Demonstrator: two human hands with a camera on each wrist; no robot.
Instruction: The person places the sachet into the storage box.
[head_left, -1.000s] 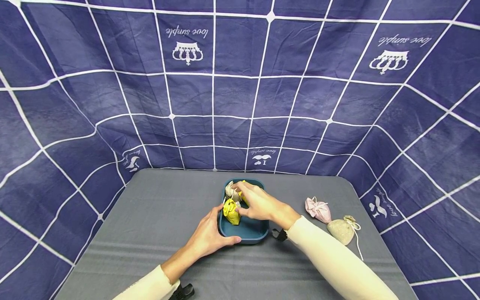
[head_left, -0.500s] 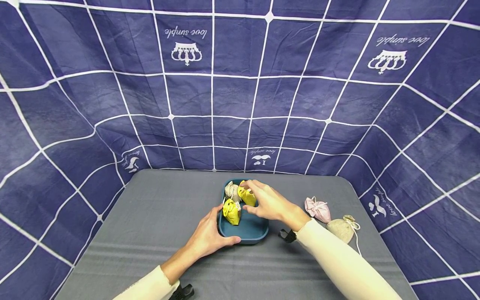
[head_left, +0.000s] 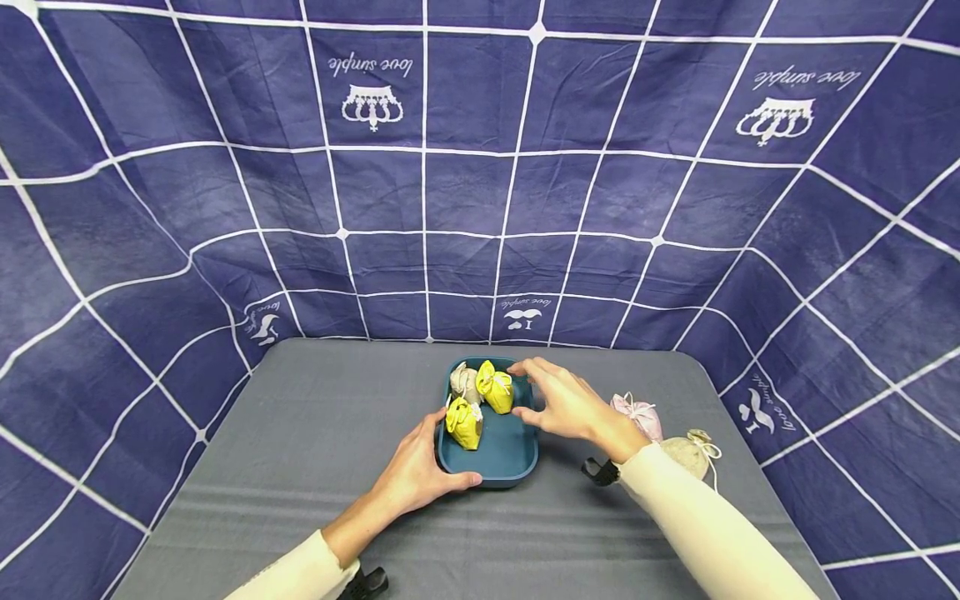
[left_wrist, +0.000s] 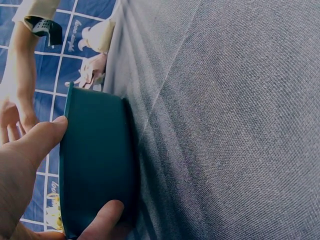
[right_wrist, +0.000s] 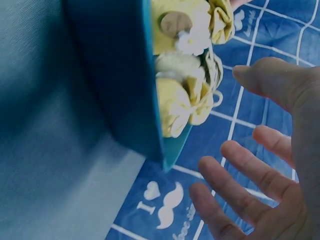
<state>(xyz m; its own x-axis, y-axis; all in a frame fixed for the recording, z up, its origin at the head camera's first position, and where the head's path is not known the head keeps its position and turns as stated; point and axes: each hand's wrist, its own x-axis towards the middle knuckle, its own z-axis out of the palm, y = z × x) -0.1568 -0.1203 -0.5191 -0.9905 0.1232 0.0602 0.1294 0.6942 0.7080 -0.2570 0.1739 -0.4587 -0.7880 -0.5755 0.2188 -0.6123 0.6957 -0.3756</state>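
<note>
My left hand [head_left: 414, 471] grips the near left corner of a dark blue plastic box [head_left: 491, 465], its thumb on the near rim. Inside the box are a yellow drawstring pouch [head_left: 464, 427] at left, a beige pouch [head_left: 467, 382] at the far left corner and a second yellow pouch [head_left: 496, 388] beside that one. My right hand [head_left: 566, 402] hovers at the box's right rim, fingers spread and holding nothing. In the right wrist view its fingers [right_wrist: 260, 175] stand apart from the pouches.
Right of the box, a pink drawstring pouch [head_left: 637, 417] and a beige one [head_left: 686, 457] lie on the grey cloth-covered table [head_left: 300, 417], partly behind the right arm. A blue gridded curtain [head_left: 465, 192] encloses the back and sides.
My right hand has drawn back from the far yellow pouch and moved right, leaving that pouch fully visible in the box. My left hand has kept its place.
</note>
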